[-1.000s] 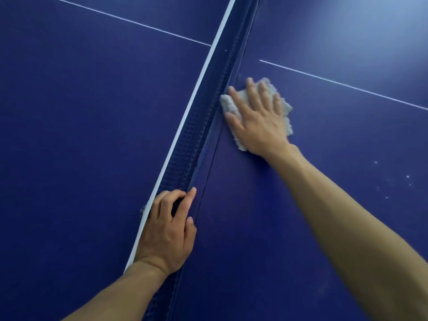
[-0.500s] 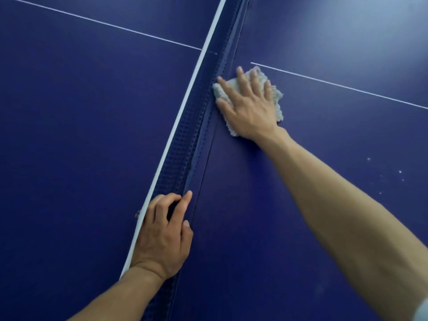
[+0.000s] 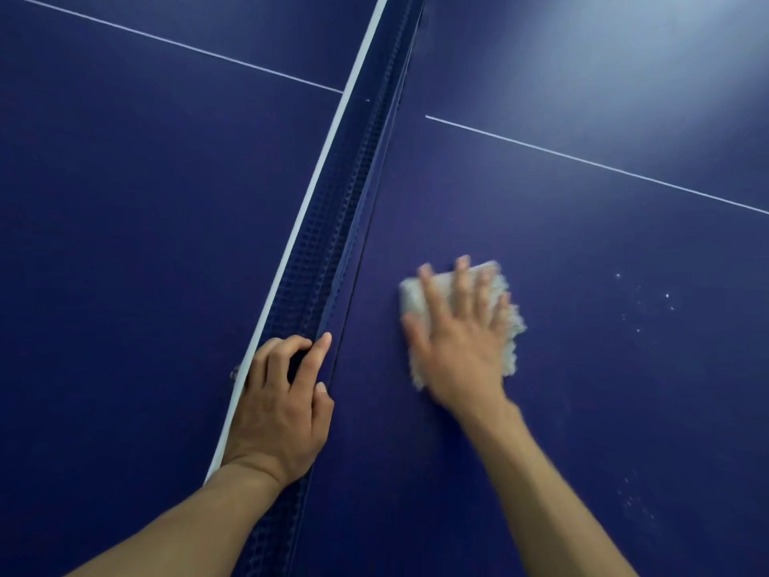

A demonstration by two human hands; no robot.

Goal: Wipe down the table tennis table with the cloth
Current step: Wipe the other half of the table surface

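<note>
The blue table tennis table [image 3: 582,389] fills the view, split by its dark net [image 3: 333,226] with a white top band. A pale fluffy cloth [image 3: 509,326] lies on the right half, a short way from the net. My right hand [image 3: 457,347] presses flat on the cloth with straight, spread fingers; hand and cloth are blurred by motion. My left hand [image 3: 283,406] grips the top of the net near the bottom of the view, fingers curled over the white band and thumb on the right side.
A thin white centre line [image 3: 595,164] crosses both halves. Small white specks [image 3: 649,306] dot the surface to the right of the cloth, and fainter ones lie lower right. A small metal part [image 3: 235,374] shows beside the net by my left hand.
My right hand has slid the cloth from beside the net near the centre line back toward me and a little away from the net. My left hand has stayed on the net.
</note>
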